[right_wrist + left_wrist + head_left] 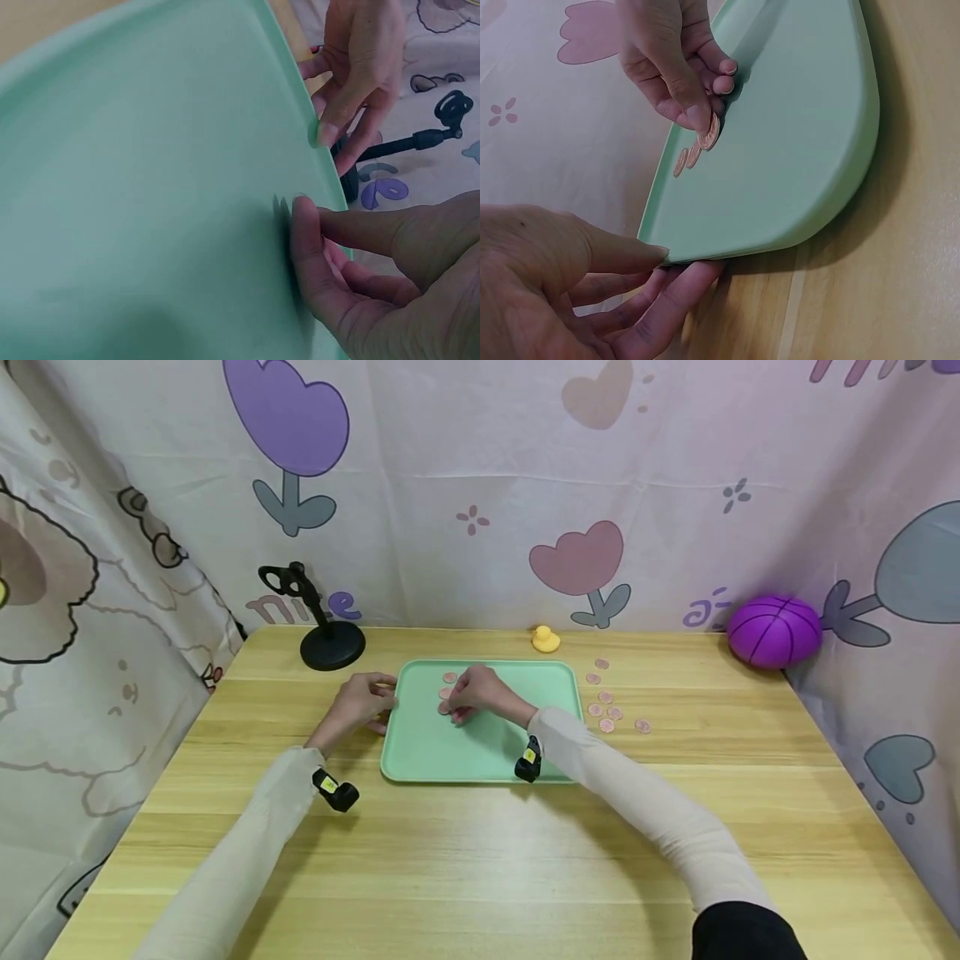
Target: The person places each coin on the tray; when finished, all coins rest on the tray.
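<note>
A light green tray [517, 752] lies on the wooden table. At its left edge my left hand [362, 700] grips the rim, thumb on top and fingers against the outer side, as the left wrist view shows. Over the tray's left part, my right hand [480, 692] pinches a copper-coloured coin [711, 132] between thumb and fingertips, low over the tray floor. Two more coins [681, 162] lie in a row beside it on the tray. In the right wrist view the fingers of my right hand [375, 270] hide the coin.
Several copper-coloured coins [606, 697] are scattered on the table right of the tray. A small yellow duck [545, 639] sits behind the tray. A black stand [332, 646] is at the back left and a purple ball [775, 632] at the back right corner.
</note>
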`<state>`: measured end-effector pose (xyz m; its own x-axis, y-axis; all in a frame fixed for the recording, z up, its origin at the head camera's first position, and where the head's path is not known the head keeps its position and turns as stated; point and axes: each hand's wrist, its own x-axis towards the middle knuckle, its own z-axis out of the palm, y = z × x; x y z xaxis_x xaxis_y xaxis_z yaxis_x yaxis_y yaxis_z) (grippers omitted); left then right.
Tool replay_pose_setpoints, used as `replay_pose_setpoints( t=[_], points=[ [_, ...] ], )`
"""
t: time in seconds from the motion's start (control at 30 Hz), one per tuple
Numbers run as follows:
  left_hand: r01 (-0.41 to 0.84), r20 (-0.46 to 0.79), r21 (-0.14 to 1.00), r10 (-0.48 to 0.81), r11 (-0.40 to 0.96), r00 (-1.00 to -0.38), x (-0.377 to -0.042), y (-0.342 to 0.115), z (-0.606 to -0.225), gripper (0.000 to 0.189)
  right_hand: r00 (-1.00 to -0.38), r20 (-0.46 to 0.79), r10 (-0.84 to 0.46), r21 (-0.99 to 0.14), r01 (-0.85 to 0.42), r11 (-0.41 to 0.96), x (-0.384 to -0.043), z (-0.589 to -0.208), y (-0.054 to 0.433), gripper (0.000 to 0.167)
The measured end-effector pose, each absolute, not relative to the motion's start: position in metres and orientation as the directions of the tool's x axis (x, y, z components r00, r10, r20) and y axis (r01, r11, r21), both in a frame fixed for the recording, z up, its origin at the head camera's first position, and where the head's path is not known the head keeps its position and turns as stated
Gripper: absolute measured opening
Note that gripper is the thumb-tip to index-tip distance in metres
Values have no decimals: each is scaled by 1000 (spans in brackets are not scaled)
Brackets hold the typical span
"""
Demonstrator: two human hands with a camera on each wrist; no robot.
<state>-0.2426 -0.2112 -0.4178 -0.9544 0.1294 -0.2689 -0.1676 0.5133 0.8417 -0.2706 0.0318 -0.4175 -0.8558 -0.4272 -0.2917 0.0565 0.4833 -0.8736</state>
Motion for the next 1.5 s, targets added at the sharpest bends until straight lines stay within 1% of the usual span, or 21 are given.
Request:
replay_pose_setpoints(
  t=[0.3, 0.47, 0.63, 0.73, 0.83, 0.93, 1.2, 1.5],
  points=[
    [-169, -282, 834, 142, 525, -949, -244, -212, -419, 49, -871, -249, -423, -852, -11, 523, -270, -421, 27, 26],
    [-175, -288, 835, 145, 522, -946, -244, -212, -420, 49, -864, -246, -439, -851, -24, 524, -271, -418, 34, 22],
    [-172, -287, 832, 143, 527, -947, -243, -211, -420, 48, -846, -262, -465, -853, -23, 522, -275, -407, 57, 12],
    [-169, -284, 834, 146, 526, -948, -243, -211, -420, 48, -839, -253, -481, -862, -31, 507, -277, -399, 76, 11],
    [-172, -288, 832, 146, 527, -946, -243, -213, -419, 48, -850, -217, -480, -868, -57, 493, -277, -391, 98, 13],
    [-176, -294, 829, 147, 531, -944, -243, -214, -418, 49, -875, -174, -452, -871, -78, 485, -279, -385, 121, 15],
    [-163, -289, 834, 165, 527, -943, -244, -214, -417, 50, -944, -98, -314, -852, -84, 516, -283, -382, 187, 20],
    [-168, -291, 842, 169, 513, -942, -243, -215, -418, 49, -988, -100, -121, -849, 21, 529, -294, -402, 256, 29]
  ],
)
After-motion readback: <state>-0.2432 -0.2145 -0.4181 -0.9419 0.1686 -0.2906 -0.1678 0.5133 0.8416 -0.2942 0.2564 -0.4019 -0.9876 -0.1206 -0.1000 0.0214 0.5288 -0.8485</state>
